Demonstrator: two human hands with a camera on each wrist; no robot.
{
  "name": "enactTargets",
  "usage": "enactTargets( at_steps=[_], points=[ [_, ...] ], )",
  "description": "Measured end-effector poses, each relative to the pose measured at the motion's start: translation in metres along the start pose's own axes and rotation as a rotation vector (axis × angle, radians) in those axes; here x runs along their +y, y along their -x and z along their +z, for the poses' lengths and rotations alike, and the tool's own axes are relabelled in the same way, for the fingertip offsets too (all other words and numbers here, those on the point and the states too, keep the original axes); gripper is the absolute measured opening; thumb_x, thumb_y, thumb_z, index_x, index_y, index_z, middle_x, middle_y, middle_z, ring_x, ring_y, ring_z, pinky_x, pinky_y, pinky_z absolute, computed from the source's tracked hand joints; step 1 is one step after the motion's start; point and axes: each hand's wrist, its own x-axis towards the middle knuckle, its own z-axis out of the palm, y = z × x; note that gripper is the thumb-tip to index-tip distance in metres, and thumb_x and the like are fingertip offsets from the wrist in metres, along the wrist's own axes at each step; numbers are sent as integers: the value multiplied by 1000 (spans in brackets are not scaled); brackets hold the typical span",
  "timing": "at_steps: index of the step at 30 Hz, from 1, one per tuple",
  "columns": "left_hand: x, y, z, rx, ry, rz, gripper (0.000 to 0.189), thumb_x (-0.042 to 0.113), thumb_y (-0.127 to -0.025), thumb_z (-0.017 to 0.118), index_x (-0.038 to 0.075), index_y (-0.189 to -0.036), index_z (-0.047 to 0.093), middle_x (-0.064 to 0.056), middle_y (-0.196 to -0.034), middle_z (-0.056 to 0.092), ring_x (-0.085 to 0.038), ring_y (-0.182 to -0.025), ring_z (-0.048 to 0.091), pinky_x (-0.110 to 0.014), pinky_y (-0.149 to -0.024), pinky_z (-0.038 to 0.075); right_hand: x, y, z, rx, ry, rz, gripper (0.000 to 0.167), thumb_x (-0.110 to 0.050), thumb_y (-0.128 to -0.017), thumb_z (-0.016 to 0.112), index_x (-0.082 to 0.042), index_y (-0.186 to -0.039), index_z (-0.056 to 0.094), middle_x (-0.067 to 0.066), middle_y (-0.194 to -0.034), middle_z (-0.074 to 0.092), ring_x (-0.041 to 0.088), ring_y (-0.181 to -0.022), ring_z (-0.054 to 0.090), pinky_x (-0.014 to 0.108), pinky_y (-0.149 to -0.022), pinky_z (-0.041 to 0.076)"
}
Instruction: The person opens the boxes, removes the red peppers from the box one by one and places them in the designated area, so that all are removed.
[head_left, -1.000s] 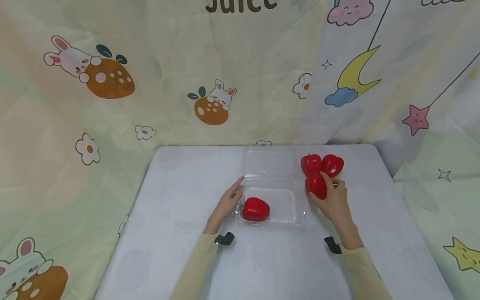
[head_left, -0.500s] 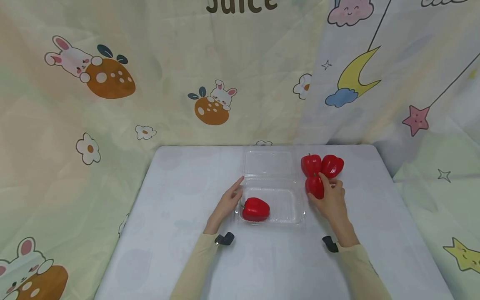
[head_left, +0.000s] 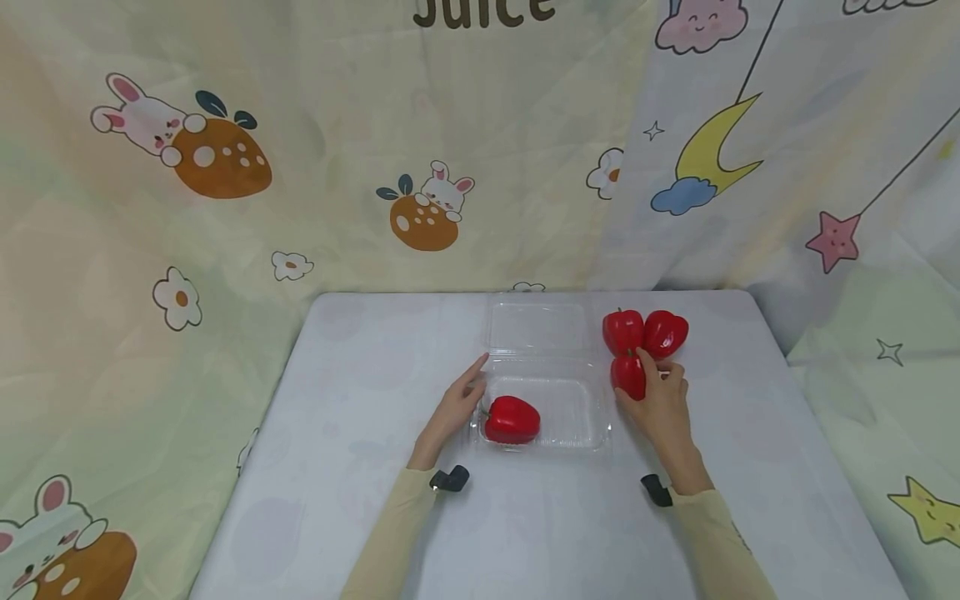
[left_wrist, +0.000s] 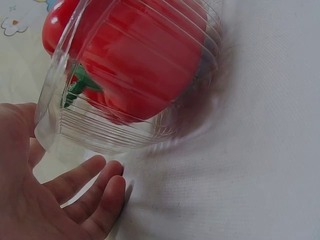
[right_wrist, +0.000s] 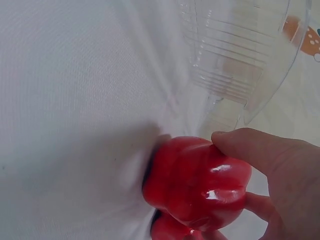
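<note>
A clear plastic clamshell box lies with its lid folded back on the table. One red bell pepper sits on its side in the box's left part, its green stem pointing left. My left hand is at the box's left rim; in the left wrist view its fingers are loosely extended beside the ribbed wall. To the right of the box, my right hand holds another red bell pepper between thumb and fingers. In the right wrist view this pepper is at or just above the tabletop; I cannot tell which.
Two more red bell peppers, a left one and a right one, stand close together behind the held one. The box's lid reaches toward the table's back edge. A printed cloth hangs behind the white table.
My right hand has shifted slightly left, and the bell pepper in its grip has moved a little with it. The left hand and the box have stayed in place.
</note>
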Motion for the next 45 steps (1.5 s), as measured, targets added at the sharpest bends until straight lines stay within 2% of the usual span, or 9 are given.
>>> enactTargets(
  at_steps=[9, 30, 37, 45],
  points=[
    [-1, -1, 1, 1, -4, 13, 52, 30, -106, 47, 46, -154, 34, -9, -154, 48, -33, -127, 60, -50, -97, 55, 2, 0, 2, 11, 20, 1, 99, -16, -76, 84, -8, -157, 29, 36, -136, 35, 51, -123, 38, 67, -85, 54],
    [-2, -1, 1, 0, -4, 20, 51, 32, -106, 46, 47, -154, 33, -7, -156, 47, -34, -130, 58, -55, -101, 52, -1, 2, 0, -21, -7, 9, 105, -18, -78, 83, -5, -159, 19, 37, -146, 28, 54, -127, 36, 71, -89, 50],
    [-2, 0, 1, 0, 4, 16, 51, 32, -106, 46, 48, -153, 33, -8, -155, 47, -34, -130, 57, -56, -102, 52, -1, 1, 1, -2, -6, 19, 107, -18, -75, 84, -5, -158, 18, 36, -148, 28, 55, -132, 34, 75, -94, 44],
    [-1, 0, 1, -4, 9, 3, 52, 32, -106, 46, 50, -153, 33, -8, -155, 48, -35, -132, 56, -56, -103, 51, -2, 0, -2, 3, 10, 16, 115, -20, -76, 84, -11, -162, 7, 34, -156, 19, 56, -140, 26, 81, -101, 33]
  ],
)
